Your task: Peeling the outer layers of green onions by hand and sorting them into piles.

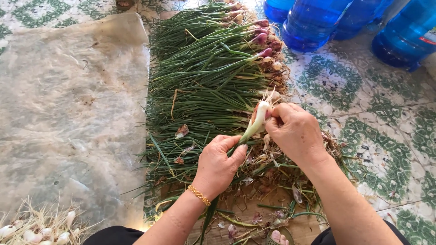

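Observation:
My left hand (219, 163) grips the green stalk of a spring onion (255, 123), with a gold bracelet on its wrist. My right hand (295, 132) pinches the onion's white bulb end near the roots, fingers closed on its skin. Beyond both hands lies a wide row of green onions (209, 77), leaves pointing left and purple-white bulbs at the right. Peeled skins and root trimmings (268, 177) lie under my hands.
A translucent plastic sheet (68, 104) covers the floor at the left. Cleaned white bulbs with roots (36, 229) are piled at the bottom left. Several blue water bottles (313, 20) stand at the top right on green patterned tiles (377, 149). My toes (278, 237) show at the bottom.

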